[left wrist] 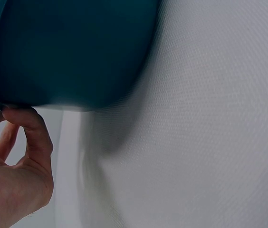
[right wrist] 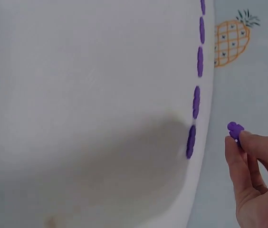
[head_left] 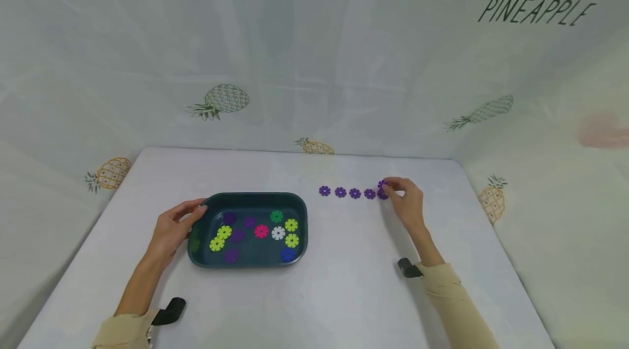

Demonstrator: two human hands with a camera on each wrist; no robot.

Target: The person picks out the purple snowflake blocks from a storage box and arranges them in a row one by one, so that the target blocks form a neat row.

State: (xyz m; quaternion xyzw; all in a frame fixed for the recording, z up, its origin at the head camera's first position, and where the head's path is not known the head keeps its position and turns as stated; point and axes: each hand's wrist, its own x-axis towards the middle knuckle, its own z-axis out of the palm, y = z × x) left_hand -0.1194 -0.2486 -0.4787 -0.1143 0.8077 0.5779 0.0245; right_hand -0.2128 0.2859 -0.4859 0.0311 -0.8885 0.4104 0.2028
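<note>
My left hand (head_left: 169, 231) grips the upper left corner of a dark green tray (head_left: 248, 268), thumb on its rim. From the left wrist view, the fingers (left wrist: 32, 126) pinch the tray's edge (left wrist: 72, 57). Between right thumb and fingertips, my right hand (head_left: 407, 204) pinches a purple notched disc (right wrist: 235, 129), shaped like a flower. Just below that disc, in the head view, lies the rightmost purple disc (head_left: 383, 195) of a row. Several more purple discs (head_left: 355, 193) stretch to the left of it, lying flat with small gaps.
Inside the tray lie loose discs: yellow-green (head_left: 217, 244), purple (head_left: 231, 255), red (head_left: 261, 231), white (head_left: 278, 233), green (head_left: 277, 216) and blue (head_left: 288, 254). The white table (head_left: 344, 294) meets a pineapple-print curtain (head_left: 314, 65) at its back edge.
</note>
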